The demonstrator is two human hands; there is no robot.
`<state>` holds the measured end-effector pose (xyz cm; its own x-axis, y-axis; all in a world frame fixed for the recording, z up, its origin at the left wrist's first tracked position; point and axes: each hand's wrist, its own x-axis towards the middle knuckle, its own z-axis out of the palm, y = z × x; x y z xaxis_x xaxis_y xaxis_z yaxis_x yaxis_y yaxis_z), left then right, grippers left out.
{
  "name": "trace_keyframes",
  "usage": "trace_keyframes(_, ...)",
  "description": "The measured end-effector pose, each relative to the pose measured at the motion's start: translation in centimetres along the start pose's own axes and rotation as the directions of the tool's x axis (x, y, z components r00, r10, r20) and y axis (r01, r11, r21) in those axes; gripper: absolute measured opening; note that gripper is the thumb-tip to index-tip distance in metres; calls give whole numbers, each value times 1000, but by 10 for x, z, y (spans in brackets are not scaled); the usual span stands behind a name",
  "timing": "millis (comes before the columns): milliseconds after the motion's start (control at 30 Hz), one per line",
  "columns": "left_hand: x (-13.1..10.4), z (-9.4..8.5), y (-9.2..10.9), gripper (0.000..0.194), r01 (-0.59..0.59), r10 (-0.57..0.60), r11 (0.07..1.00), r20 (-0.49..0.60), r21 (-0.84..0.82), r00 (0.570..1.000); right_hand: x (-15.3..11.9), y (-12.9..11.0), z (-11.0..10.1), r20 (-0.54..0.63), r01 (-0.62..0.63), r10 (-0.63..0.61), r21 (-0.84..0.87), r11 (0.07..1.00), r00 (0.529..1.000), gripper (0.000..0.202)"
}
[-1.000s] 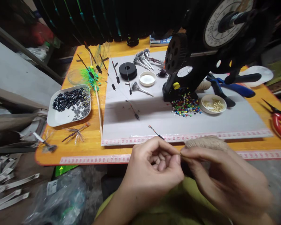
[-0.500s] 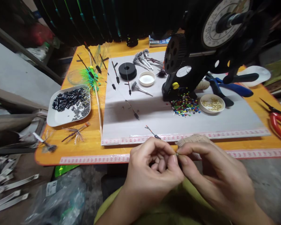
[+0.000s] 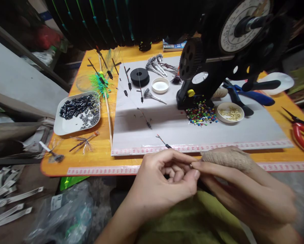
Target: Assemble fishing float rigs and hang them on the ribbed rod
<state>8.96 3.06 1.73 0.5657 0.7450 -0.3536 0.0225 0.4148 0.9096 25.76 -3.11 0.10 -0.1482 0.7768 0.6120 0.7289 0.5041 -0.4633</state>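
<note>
Left hand [image 3: 164,189] was curled, thumb and index tips close. Right hand [image 3: 253,193] met it at fingertips; exact pinch hard to tell. Left forearm [image 3: 121,217] slanted up from bottom edge.

Bare hands [image 3: 162,184], forearms [image 3: 124,217]; olive-green garment [image 3: 185,220]; beige ribbed finger wrap [image 3: 225,158], seemingly.

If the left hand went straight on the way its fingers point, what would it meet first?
Most likely the right hand: the left hand points its index finger and thumb towards it, and the two look close or touching, though depth there is hard to judge.
</note>
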Motion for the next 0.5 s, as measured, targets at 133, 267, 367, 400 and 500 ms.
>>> trace_keyframes(133,-1,0,-1,14,-20,20,999,2,33,1000,1,-1,-1,-7,-11,11,-32,999,1000,29)
trace_keyframes(267,-2,0,-4,11,-27,28,998,-24,56,999,0,-2,-1,-33,-35,32,-88,996,999,24)
trace_keyframes(367,-2,0,-4,8,-29,34,995,-54,95,998,-2,0,0,-25,-37,35,-80,996,999,25)
trace_keyframes(400,-2,0,-4,6,-32,39,993,-64,113,997,-2,0,0,-17,-39,38,-77,996,999,26)
trace_keyframes(500,-3,-1,-5,2,-53,66,986,-76,160,995,-2,2,1,10,-21,22,-76,997,1000,25)
